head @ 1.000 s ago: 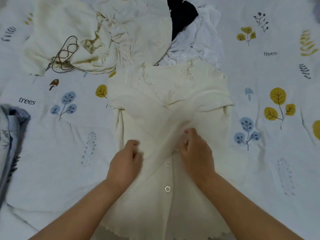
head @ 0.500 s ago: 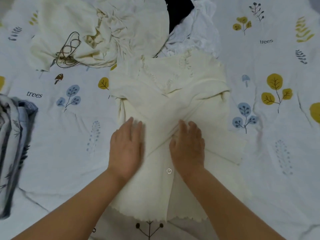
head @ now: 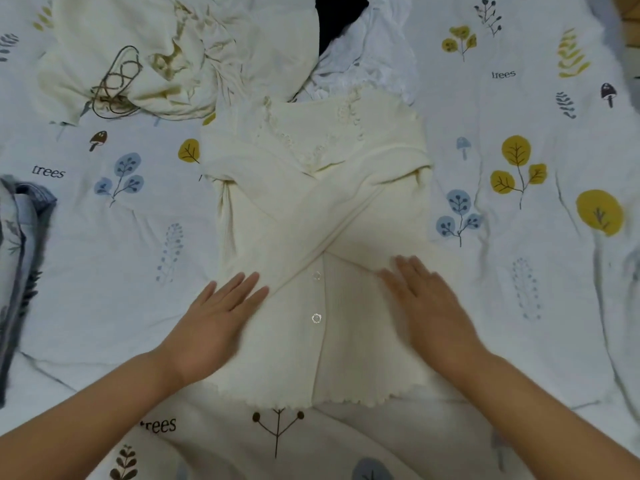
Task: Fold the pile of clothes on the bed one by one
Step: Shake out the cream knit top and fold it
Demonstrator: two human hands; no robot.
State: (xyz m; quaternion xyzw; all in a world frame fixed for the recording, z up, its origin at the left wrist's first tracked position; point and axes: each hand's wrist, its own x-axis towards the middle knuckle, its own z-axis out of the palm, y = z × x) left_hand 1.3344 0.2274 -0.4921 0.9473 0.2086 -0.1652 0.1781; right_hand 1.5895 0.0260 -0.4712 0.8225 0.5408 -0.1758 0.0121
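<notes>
— Cardigan (head: pixel 322 351), cream, buttoned, lies flat on the printed bedsheet (head: pixel 519 306) right in front of me, both sleeves crossed over its chest. How are my hands?

— Your left hand (head: pixel 211 323) lies flat, fingers straight, on the cardigan's left edge. Your right hand (head: pixel 429 306) presses flat on the right side, fingers also straight; neither grips any cloth.

— And the pile?

— I see a crumpled cream garment (head: pixel 173 53) with a brown cord at the top left, a white lace piece (head: pixel 374 60) and something black (head: pixel 341 22) just behind the cardigan's collar. A blue-grey patterned cloth (head: pixel 17 254) sits at the left edge.
</notes>
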